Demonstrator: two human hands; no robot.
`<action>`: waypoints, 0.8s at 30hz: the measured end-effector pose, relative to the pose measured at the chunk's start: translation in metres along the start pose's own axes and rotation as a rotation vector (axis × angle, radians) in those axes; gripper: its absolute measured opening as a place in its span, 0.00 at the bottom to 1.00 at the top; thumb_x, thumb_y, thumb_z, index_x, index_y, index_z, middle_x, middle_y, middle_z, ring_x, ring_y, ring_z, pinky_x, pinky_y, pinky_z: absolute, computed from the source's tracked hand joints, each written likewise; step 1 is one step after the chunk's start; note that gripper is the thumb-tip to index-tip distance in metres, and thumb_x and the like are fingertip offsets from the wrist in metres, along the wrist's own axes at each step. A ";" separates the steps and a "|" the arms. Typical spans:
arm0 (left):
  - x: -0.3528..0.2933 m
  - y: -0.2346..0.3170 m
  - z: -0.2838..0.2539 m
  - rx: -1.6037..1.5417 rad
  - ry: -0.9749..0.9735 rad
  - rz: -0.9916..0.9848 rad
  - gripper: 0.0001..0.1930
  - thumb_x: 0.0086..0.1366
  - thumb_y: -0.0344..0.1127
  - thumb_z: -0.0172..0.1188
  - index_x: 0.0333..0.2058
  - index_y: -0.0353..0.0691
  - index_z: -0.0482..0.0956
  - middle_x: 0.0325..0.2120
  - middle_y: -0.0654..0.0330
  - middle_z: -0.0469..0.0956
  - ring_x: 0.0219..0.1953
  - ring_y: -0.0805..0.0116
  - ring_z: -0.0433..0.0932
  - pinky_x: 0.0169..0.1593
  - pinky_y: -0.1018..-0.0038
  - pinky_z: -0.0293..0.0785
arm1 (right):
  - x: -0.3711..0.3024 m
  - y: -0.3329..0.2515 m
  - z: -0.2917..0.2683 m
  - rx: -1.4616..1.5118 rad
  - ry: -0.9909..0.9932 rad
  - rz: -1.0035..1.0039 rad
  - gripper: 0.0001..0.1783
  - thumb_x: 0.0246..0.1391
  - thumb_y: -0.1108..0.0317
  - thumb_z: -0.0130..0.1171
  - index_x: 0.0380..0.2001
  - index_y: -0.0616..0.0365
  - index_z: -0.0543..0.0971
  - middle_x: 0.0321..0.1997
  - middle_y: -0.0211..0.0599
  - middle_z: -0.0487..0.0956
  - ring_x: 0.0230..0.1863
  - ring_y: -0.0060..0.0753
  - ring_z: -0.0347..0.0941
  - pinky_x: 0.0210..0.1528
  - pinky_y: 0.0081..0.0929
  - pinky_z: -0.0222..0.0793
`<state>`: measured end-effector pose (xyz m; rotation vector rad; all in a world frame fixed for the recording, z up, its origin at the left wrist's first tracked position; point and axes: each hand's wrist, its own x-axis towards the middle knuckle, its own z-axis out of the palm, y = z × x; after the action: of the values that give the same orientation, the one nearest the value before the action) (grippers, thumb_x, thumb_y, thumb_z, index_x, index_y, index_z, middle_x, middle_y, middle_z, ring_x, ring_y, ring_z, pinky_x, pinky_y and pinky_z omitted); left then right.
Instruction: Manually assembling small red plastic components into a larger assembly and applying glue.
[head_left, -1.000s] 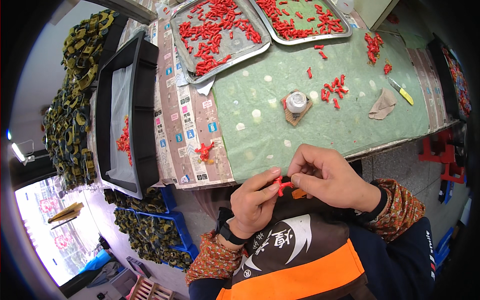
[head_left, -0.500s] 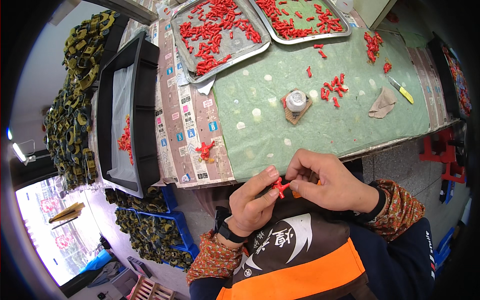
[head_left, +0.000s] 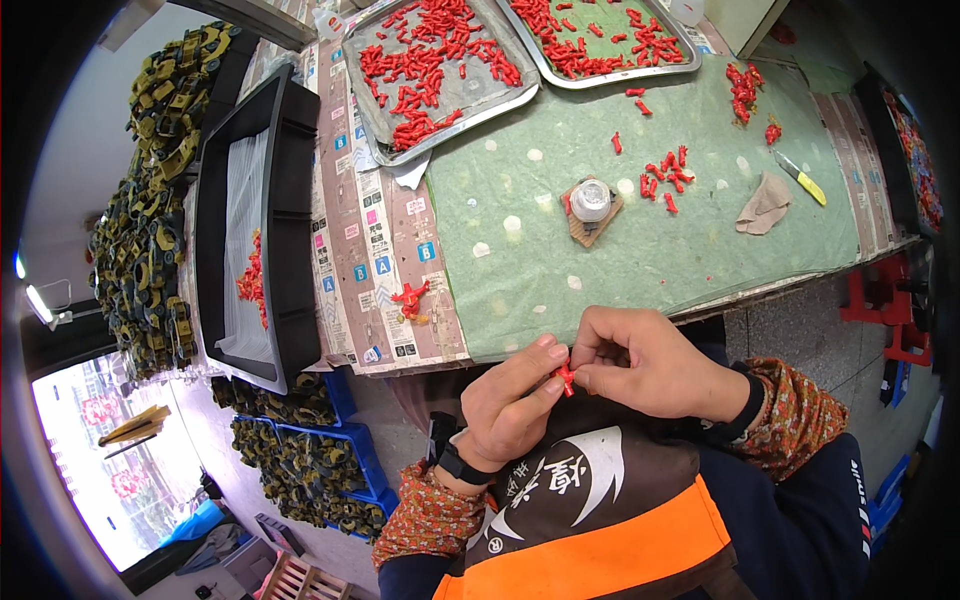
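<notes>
My left hand [head_left: 512, 402] is closed, holding a small red toy figure [head_left: 568, 379] between thumb and fingers just in front of the table edge. From the right, my right hand [head_left: 655, 365] pinches at the same figure, its thumb and fingertips against it; the fingertips partly cover the piece. Beyond my hands, a small jar with a whitish lid [head_left: 591, 201] stands on a brown square pad [head_left: 588, 238]. Several loose red parts [head_left: 668, 176] lie to the right of the jar. Another red figure [head_left: 409, 299] rests on the table to the left of my hands.
Two metal trays [head_left: 520, 97] of red parts stand at the far side. A black bin [head_left: 292, 230] sits at left, with olive toy vehicles [head_left: 150, 200] beyond it. A yellow-handled knife [head_left: 806, 184], a beige cloth [head_left: 765, 205] and a red cluster [head_left: 743, 92] lie at right.
My right hand has shifted slightly left, its fingertips now closer to my left hand and covering more of the red figure. The things on the table look unmoved.
</notes>
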<state>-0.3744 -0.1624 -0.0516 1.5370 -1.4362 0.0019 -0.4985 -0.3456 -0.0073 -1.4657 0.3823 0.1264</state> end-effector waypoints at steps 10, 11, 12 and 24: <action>0.010 0.004 0.004 -0.058 -0.006 -0.070 0.19 0.60 0.17 0.70 0.46 0.40 0.75 0.48 0.41 0.83 0.48 0.47 0.87 0.48 0.64 0.87 | 0.002 -0.011 -0.011 0.083 -0.003 0.042 0.06 0.58 0.74 0.65 0.30 0.63 0.77 0.27 0.29 0.78 0.30 0.17 0.71 0.33 0.23 0.69; 0.012 0.005 0.005 -0.051 0.011 -0.062 0.19 0.60 0.17 0.70 0.46 0.40 0.75 0.48 0.41 0.83 0.48 0.47 0.87 0.48 0.64 0.87 | 0.003 -0.018 -0.015 0.074 -0.021 0.061 0.06 0.59 0.74 0.65 0.30 0.62 0.77 0.27 0.29 0.78 0.30 0.17 0.71 0.33 0.22 0.69; 0.014 0.005 0.006 -0.104 0.047 -0.109 0.19 0.59 0.18 0.71 0.46 0.40 0.76 0.47 0.43 0.84 0.48 0.47 0.87 0.47 0.63 0.87 | 0.004 -0.024 -0.021 -0.003 -0.019 0.067 0.06 0.59 0.73 0.65 0.31 0.62 0.78 0.29 0.29 0.78 0.31 0.17 0.71 0.34 0.22 0.69; 0.025 0.010 0.002 -0.736 0.345 -0.720 0.13 0.74 0.24 0.57 0.54 0.36 0.68 0.48 0.54 0.77 0.49 0.68 0.79 0.53 0.71 0.81 | 0.098 -0.070 -0.139 -0.710 0.485 -0.296 0.05 0.56 0.75 0.62 0.32 0.66 0.77 0.27 0.41 0.79 0.29 0.32 0.75 0.34 0.32 0.70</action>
<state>-0.3755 -0.1813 -0.0318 1.2537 -0.4583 -0.5968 -0.4090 -0.5046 0.0188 -2.2449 0.5354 -0.3766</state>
